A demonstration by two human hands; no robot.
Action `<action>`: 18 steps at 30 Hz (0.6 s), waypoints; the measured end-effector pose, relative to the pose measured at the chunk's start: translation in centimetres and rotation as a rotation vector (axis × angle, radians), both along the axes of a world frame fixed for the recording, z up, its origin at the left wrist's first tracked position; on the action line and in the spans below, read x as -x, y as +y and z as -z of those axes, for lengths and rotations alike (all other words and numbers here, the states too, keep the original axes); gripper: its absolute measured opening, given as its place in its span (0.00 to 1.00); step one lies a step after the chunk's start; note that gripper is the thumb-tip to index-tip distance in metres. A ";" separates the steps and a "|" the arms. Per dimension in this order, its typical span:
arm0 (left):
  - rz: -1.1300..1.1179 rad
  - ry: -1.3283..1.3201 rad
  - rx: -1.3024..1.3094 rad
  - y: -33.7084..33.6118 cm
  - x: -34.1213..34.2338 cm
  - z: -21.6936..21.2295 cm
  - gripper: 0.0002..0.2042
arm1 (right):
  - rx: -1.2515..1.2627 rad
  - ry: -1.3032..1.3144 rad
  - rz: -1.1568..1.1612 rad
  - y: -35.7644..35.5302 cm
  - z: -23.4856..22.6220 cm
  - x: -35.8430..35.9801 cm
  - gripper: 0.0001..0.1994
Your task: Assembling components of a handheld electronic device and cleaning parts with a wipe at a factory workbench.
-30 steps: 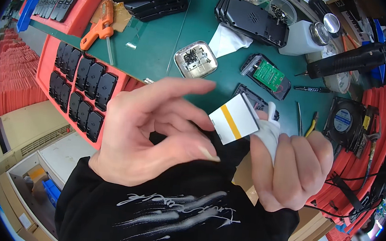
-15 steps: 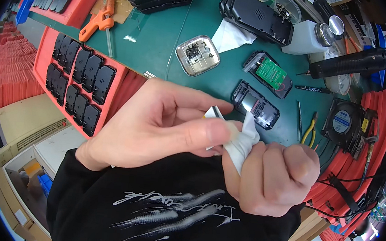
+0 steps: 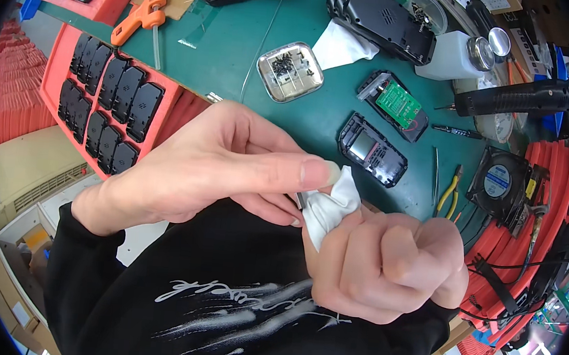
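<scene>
My left hand [image 3: 231, 163] pinches a small flat dark-edged piece [image 3: 301, 200] between thumb and fingers; most of it is hidden. Wrapped in my right hand [image 3: 388, 264] is a white cloth [image 3: 331, 208], its free end pressed against the piece near my left thumb. Just beyond them lies an open black handset casing [image 3: 373, 150] with a light rectangular window, inner side up. Behind it is a second casing half with a green circuit board [image 3: 399, 103].
A metal tray of small screws [image 3: 290, 72] sits ahead. Black casings fill a red foam tray [image 3: 100, 158] at left, below an orange glue gun [image 3: 143, 16]. An electric screwdriver [image 3: 514, 99], yellow-handled pliers [image 3: 450, 192] and a fan [image 3: 501, 179] are at right.
Both hands have shifted left with the cloth and the small piece. The cloth now covers more of the piece, whose white edge showed earlier.
</scene>
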State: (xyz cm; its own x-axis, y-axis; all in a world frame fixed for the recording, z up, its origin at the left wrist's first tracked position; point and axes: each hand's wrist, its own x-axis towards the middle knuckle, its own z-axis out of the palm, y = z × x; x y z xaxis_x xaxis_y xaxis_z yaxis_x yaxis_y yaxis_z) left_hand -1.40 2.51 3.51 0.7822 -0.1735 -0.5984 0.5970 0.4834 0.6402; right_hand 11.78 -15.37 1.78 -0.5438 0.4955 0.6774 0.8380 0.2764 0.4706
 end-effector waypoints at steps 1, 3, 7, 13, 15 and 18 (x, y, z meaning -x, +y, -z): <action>0.005 0.001 -0.001 -0.1 0.0 0.2 0.21 | -0.032 -0.015 -0.013 0.2 0.2 -0.1 0.12; -0.079 -0.071 0.009 -0.5 0.0 0.6 0.23 | -0.064 -0.029 -0.016 0.0 0.4 -0.2 0.15; -0.340 -0.343 0.012 -2.5 0.6 0.9 0.24 | -0.036 0.153 0.104 -1.7 1.5 0.6 0.12; -0.323 -0.713 -0.028 -2.2 1.1 3.4 0.28 | 0.078 0.533 0.295 -3.5 1.5 2.7 0.15; -0.257 -0.891 -0.141 -1.9 0.7 4.1 0.29 | 0.092 0.598 0.303 -3.3 1.4 2.6 0.17; -0.196 -0.950 -0.209 -1.5 0.6 3.8 0.31 | 0.011 0.641 0.243 -2.2 1.2 1.8 0.15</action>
State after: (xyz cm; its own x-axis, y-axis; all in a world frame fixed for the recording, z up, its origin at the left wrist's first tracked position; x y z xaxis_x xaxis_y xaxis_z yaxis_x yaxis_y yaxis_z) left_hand -2.01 1.03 -0.28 0.9564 0.0474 0.2882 -0.2866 0.3417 0.8950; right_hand 9.96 -17.53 0.59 0.0903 0.5615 0.8225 0.9889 0.0473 -0.1408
